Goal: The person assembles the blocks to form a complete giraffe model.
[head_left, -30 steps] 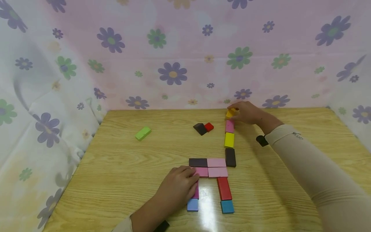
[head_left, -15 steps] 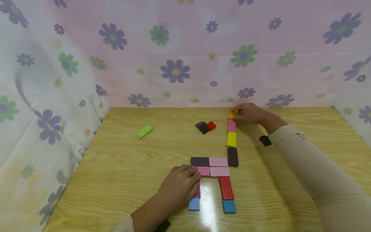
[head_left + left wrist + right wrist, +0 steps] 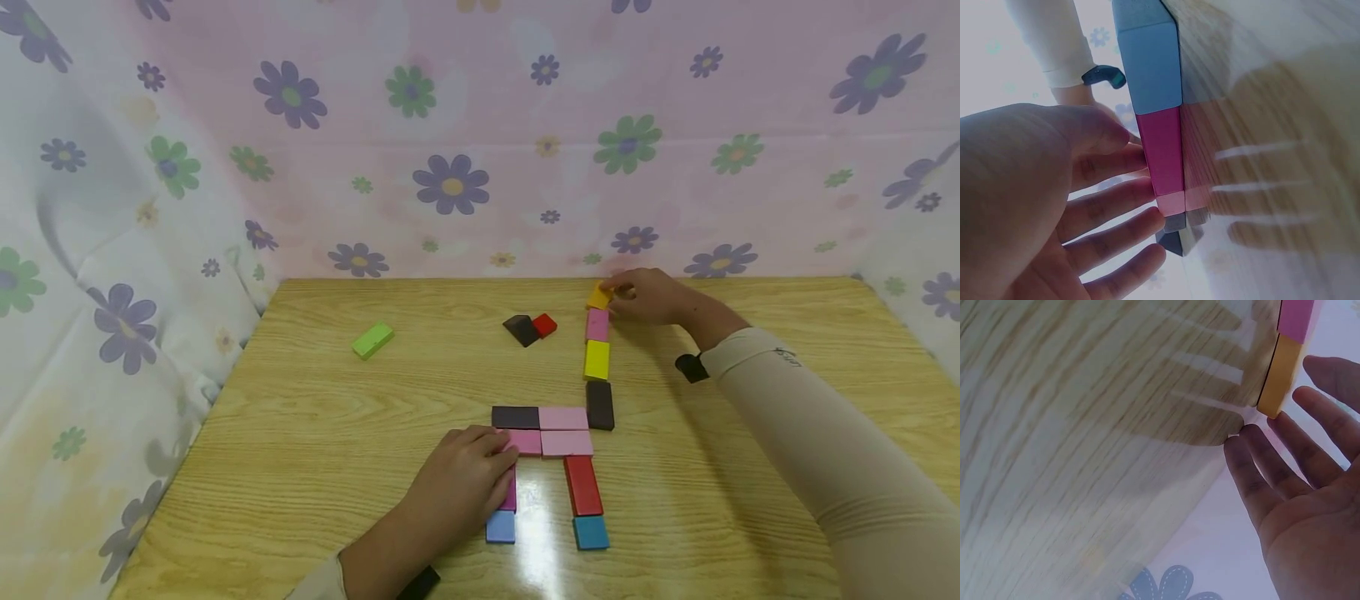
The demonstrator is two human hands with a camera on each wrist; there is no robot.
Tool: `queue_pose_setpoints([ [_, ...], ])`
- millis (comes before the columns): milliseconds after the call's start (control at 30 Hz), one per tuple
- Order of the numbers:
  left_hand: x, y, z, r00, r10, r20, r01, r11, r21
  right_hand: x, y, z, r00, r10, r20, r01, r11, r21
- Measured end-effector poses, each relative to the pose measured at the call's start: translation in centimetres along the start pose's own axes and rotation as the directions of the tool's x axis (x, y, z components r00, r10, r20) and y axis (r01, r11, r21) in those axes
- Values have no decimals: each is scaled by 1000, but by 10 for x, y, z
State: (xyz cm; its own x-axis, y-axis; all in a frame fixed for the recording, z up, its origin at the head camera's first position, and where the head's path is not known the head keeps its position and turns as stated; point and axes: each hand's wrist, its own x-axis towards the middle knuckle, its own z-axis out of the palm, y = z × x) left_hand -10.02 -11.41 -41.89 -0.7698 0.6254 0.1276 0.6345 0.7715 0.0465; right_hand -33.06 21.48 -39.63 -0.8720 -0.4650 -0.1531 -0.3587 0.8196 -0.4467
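My right hand (image 3: 647, 296) is at the far edge of the table, its fingertips at the end of an orange block (image 3: 599, 296). In the right wrist view the fingers (image 3: 1307, 450) are spread and nearly straight beside that orange block (image 3: 1280, 375). Below it a pink block (image 3: 597, 325), a yellow block (image 3: 597, 360) and a dark block (image 3: 600, 405) form a column. Fingers of my left hand (image 3: 457, 475) lie against a magenta block (image 3: 1163, 150) and over the end of a pink block (image 3: 525, 442). The palm hides part of the magenta block.
A light blue block (image 3: 500, 527), a red block (image 3: 583, 485) and a teal block (image 3: 591, 532) lie near the front. Further back are a green block (image 3: 372, 341), a dark wedge-like block (image 3: 521, 330) and a small red block (image 3: 545, 325). A floral cloth (image 3: 450, 233) borders the table.
The right hand has eased slightly off the orange block, more of which shows now, turned a little. The left hand stays in place.
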Motion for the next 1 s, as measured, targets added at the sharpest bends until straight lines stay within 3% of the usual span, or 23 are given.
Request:
queue_pose_setpoints([
  [167, -1, 0, -1, 1000, 1, -15, -1, 1000, -2, 1, -9, -2, 995, 2, -104, -5, 1000, -23],
  [267, -1, 0, -2, 1000, -4, -3, 4, 1000, -7, 5, -26, -2, 985, -59, -164, 49, 997, -64],
  [367, -1, -1, -2, 1000, -10, 11, 10, 1000, -8, 11, -55, 2, 974, -144, -173, 130, 987, -92],
  [533, -1, -1, -2, 1000, 9, -17, -9, 1000, -11, 24, -98, 12, 967, -244, -68, 235, 965, -112],
  [600, -1, -1, -1, 999, 19, -33, -19, 1000, -10, 28, -106, 16, 970, -242, -6, 240, 964, -110],
  [767, 0, -1, -1, 998, 31, -55, -32, 999, -14, 34, -110, 27, 973, -202, 113, 215, 969, -119],
  [1000, -2, -3, -1, 998, 28, -54, -28, 1000, -10, 36, -107, 36, 968, -206, 140, 227, 961, -155],
])
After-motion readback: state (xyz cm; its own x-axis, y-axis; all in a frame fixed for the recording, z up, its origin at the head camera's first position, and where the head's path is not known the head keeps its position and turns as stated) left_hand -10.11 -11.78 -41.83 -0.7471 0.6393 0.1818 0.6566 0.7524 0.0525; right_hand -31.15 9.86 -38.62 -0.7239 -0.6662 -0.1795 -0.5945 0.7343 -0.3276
